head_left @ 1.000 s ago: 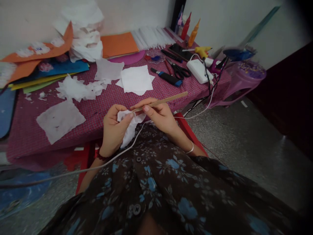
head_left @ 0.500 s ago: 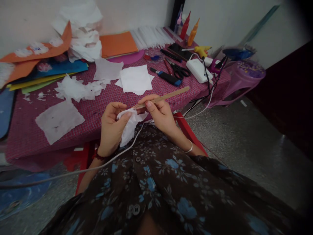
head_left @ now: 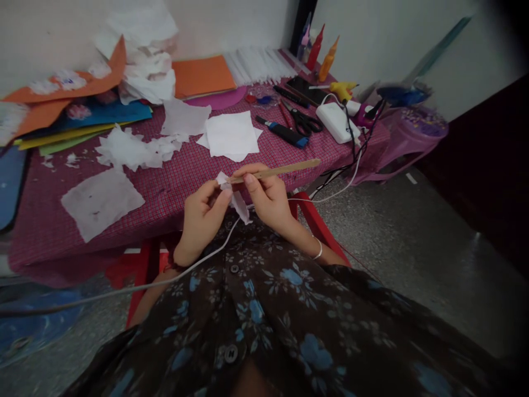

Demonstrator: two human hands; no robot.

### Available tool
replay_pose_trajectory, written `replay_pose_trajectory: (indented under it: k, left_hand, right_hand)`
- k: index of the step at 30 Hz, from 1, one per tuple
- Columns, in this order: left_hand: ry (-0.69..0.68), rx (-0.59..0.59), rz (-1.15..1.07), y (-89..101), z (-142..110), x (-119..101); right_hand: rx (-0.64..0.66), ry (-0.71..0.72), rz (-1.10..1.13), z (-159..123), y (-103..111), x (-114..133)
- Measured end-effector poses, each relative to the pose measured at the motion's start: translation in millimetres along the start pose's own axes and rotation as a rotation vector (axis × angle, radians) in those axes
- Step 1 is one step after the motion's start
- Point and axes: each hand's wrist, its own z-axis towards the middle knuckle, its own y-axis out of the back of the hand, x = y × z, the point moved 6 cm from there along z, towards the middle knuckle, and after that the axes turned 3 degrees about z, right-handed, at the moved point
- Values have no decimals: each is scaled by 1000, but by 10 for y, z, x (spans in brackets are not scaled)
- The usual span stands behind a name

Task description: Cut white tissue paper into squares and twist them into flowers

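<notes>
Over the table's front edge, my left hand [head_left: 205, 215] pinches a crumpled piece of thin white tissue paper [head_left: 239, 207], part of which hangs down between the hands. My right hand [head_left: 268, 196] is closed on a flat wooden stick [head_left: 289, 167]. The stick's left end meets the tissue at my left fingertips, and its other end points right, past my knuckles. Just beyond the hands lies a stack of white tissue squares [head_left: 231, 135]. A single greyish-white square [head_left: 103, 204] lies to the left, below a torn, jagged white piece [head_left: 132, 149].
A cutter [head_left: 285, 132], black scissors [head_left: 303, 118], a white power bank [head_left: 336, 122] with cables and a yellow glue gun [head_left: 343, 90] lie at the right of the checked tablecloth [head_left: 165, 187]. Coloured sheets [head_left: 95, 124] are piled at the left. A white cable [head_left: 206, 256] crosses my lap.
The tissue has shifted in my left hand; less of it covers the palm, and a strip now hangs between the hands. My left hand has turned and moved slightly right. The stick stays in my right hand.
</notes>
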Motion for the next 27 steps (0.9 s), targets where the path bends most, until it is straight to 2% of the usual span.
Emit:
replay_pose_trajectory:
  k: [6, 12, 17, 20, 22, 24, 27]
  left_hand:
    - [16, -45, 53, 26, 28, 65]
    - [48, -209, 136, 191, 41, 159]
    - [180, -162, -52, 173, 57, 269]
    - [223, -133, -189, 116, 54, 322]
    - [209, -128, -223, 95, 49, 318]
    - [182, -127, -212, 89, 42, 286]
    - [127, -122, -128, 88, 35, 201]
  right_hand:
    - [23, -77, -18, 0, -10, -42]
    - [-14, -85, -83, 16, 93, -147]
    - [-18, -100, -27, 57, 103, -188]
    - [-107, -50, 58, 100, 166, -146]
    - [-144, -73, 51, 121, 206, -146]
    - [-101, -121, 6, 133, 194, -153]
    - [61, -182, -53, 122, 86, -161]
